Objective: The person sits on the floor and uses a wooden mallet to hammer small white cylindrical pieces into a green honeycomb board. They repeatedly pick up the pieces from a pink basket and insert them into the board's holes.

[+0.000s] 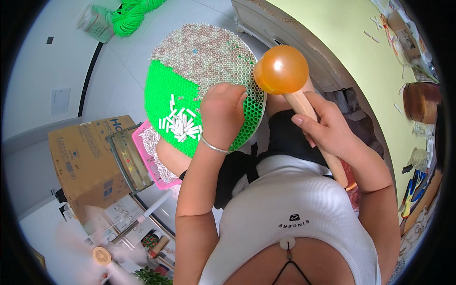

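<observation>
A round green board (pixel 161 88) full of small holes lies over the person's lap, its near edge towards the waist; upright pale tubes (pixel 199 47) fill its far part, from the far rim down to about the middle, while green holes show along the left edge and at the near right edge. A heap of loose white tubes (pixel 180 124) lies on the board near its near left edge, a strip of green between it and the filled part.

The left hand (pixel 222 114) is curled closed above the board, right of the heap; whether it pinches anything cannot be told. The right hand (pixel 327 123) grips the wooden handle of a mallet (pixel 303 105); its orange head overlaps the board's right edge in view, contact unclear, a gap separating it from the left hand.

Beyond the board's near left edge stands a pink basket (pixel 137 143) of white tubes; farther left, a cardboard box (pixel 85 156); below that, a fan (pixel 102 255), blades blurred. Tiled floor (pixel 128 61) stretches past the board's far left edge to green rope (pixel 128 21); to the right curves a pale yellow table (pixel 361 71), small items along its far edge.
</observation>
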Available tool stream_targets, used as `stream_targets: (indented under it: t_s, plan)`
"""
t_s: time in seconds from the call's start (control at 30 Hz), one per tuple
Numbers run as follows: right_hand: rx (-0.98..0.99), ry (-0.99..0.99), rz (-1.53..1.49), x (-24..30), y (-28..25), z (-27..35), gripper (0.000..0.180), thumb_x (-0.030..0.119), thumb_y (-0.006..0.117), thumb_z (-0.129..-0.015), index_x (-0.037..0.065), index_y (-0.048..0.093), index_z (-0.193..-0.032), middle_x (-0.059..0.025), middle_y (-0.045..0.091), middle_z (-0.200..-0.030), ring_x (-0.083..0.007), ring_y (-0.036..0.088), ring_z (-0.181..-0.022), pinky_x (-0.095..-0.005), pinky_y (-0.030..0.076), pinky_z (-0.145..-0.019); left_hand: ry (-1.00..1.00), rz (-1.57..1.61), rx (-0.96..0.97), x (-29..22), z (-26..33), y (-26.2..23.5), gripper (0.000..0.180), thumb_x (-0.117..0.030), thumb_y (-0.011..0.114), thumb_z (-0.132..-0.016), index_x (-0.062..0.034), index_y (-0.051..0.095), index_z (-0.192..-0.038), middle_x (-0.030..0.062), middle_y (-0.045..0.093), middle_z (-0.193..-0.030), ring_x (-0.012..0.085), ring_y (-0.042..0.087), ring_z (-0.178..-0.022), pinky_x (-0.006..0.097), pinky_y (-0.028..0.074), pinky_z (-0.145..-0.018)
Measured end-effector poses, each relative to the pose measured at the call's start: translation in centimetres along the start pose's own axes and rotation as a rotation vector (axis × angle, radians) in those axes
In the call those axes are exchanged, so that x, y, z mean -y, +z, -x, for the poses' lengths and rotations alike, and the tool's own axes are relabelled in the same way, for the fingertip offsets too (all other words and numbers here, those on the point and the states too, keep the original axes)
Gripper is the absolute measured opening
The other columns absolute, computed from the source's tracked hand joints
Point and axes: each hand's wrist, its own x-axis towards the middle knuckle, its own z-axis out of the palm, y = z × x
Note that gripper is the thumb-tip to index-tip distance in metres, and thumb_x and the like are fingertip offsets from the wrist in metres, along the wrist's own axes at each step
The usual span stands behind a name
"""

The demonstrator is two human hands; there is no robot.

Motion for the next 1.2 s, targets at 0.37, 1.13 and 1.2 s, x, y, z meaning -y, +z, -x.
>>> stream_targets:
  t_s: [0.37, 1.13, 1.2]
  plan:
    - [0.017, -0.003, 0.006, -0.2, 0.6, 0.1, 0.031, 0.025, 0.066, -0.097, -0.003, 0.057, -0.107, -0.0032, 0.055, -0.065, -0.0091, 0.053, -0.047, -0.0257, 0.044, -0.045, 0.044, -0.235, 0.033, -1.0, -0.4, 0.8, 0.006, -0.001, 0.062, -0.069, -0.0058, 0.058, -0.068, 0.0133, 0.054, -0.066, 0.0342, 0.057, -0.064, 0.045, 0.046, -0.058]
    - [0.013, 0.023, 0.215, 1.2, 1.3, -0.6, 0.032, 0.026, 0.064, -0.098, -0.004, 0.054, -0.106, -0.0102, 0.059, -0.069, -0.015, 0.054, -0.048, -0.0302, 0.045, -0.047, -0.067, -0.404, 0.158, 5.3, 4.1, -7.6, 0.016, 0.0, 0.073, -0.072, -0.0063, 0.074, -0.087, 0.0114, 0.064, -0.088, 0.0315, 0.064, -0.087, 0.041, 0.052, -0.074]
    - [0.023, 0.007, 0.185, 0.8, 1.2, -0.6, 0.032, 0.026, 0.063, -0.099, -0.004, 0.054, -0.107, -0.0074, 0.057, -0.068, -0.0118, 0.053, -0.046, -0.028, 0.044, -0.045, -0.051, -0.439, 0.191, 5.5, 3.7, -8.0, 0.018, 0.0, 0.073, -0.073, -0.0061, 0.073, -0.09, 0.0115, 0.065, -0.088, 0.0311, 0.064, -0.087, 0.04, 0.053, -0.075]
